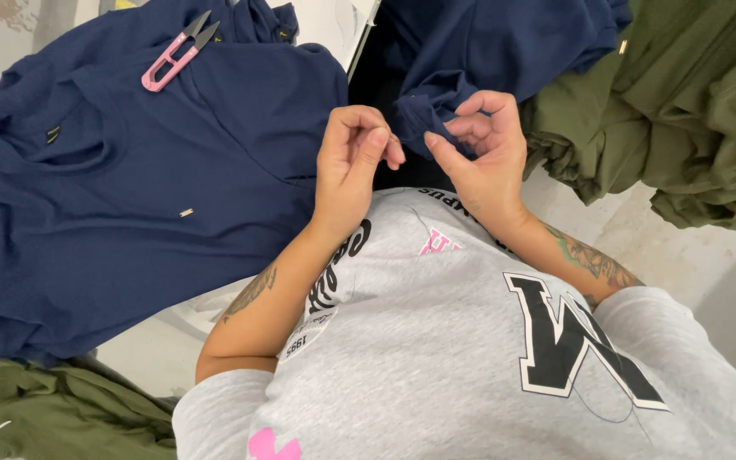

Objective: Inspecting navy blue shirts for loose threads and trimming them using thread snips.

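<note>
While the person looks down, a navy shirt [129, 196] lies flat at the left with pink thread snips [176, 53] resting on its upper part, blades closed, well apart from both hands. An olive garment [61, 413] is bunched at the lower left.

Left hand [353, 166]: fingers curled, thumb and forefinger pinched together; whether a thread sits between them is too small to tell. It hovers just beside the right hand.

Right hand [483, 153]: fingers clamped on a folded edge of a second navy garment [470, 51], which hangs down from the top centre toward the chest.

Olive pile [683, 111] heaped at the right, touching the held garment's side.

Risk, as I judge it: the pinched cloth could slip if the grip loosens, since most of its weight hangs from above; the snips lie near the flat shirt's top edge and a tug on that shirt could slide them off.

Room: bare table [142, 353] shows only in a small patch at lower left; hands work close against the grey shirt [436, 341], piles crowd both sides.
</note>
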